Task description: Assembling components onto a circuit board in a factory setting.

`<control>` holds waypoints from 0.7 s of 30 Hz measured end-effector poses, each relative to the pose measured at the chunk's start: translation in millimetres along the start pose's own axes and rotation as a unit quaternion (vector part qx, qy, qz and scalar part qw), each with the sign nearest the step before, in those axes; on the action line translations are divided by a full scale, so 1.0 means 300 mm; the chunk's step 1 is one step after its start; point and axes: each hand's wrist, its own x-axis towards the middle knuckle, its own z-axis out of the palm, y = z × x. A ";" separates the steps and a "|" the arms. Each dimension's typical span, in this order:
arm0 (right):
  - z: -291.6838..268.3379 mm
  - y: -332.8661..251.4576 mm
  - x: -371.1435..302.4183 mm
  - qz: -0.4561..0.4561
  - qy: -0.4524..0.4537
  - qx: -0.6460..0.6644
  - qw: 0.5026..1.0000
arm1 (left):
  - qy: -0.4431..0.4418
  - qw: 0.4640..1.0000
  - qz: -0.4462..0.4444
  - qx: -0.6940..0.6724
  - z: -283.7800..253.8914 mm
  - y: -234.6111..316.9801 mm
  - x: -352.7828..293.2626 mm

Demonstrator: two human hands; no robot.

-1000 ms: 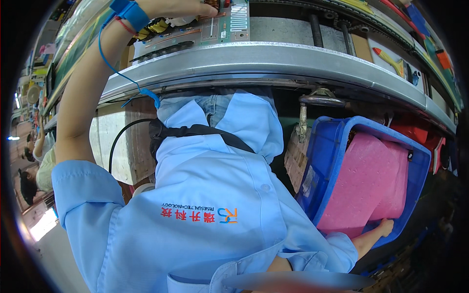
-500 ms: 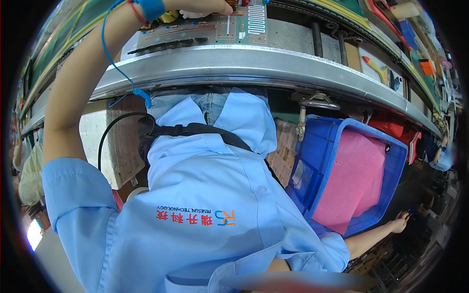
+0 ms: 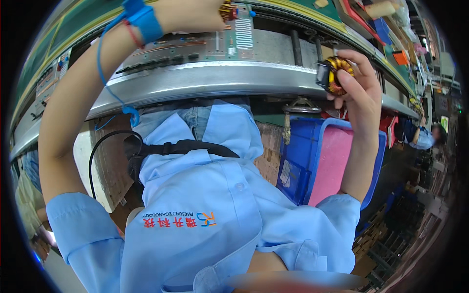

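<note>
My right hand (image 3: pixel 359 80) is raised over the metal rail at the right, its thumb and fingers closed round a toroidal coil (image 3: pixel 338 78) with yellow-copper winding and a black base. At the top edge, my left hand (image 3: pixel 198 15) reaches over a green circuit board (image 3: pixel 225 45). Its fingers are cut off or hidden, so their grip does not show. Beside that hand another wound coil (image 3: pixel 225 10) appears in part; whether it is held or rests on the board I cannot tell. A blue strap (image 3: pixel 142 20) with a cord circles my left wrist.
A metal rail (image 3: pixel 205 80) edges the work line before me. Below it at the right stands a blue crate (image 3: pixel 295 161) with pink sheet (image 3: pixel 333 161) inside. A metal handwheel (image 3: pixel 304 105) hangs under the rail. More boards (image 3: pixel 51 83) lie at the far left.
My right hand has swung up from the lower right to above the rail, bringing the coil. My left hand stays over the board, slightly shifted. The whole view has turned a little.
</note>
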 end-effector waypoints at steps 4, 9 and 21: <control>0.096 -0.032 0.069 0.006 -0.068 0.017 0.998 | 0.004 0.998 0.045 -0.052 0.005 -0.025 0.008; 0.224 0.030 0.123 -0.127 -0.056 -0.129 0.982 | -0.034 0.998 0.043 -0.015 -0.014 -0.030 -0.019; 0.382 0.098 0.302 -0.460 -0.059 -0.388 0.796 | 0.220 0.970 0.006 -0.106 -0.027 -0.254 -0.277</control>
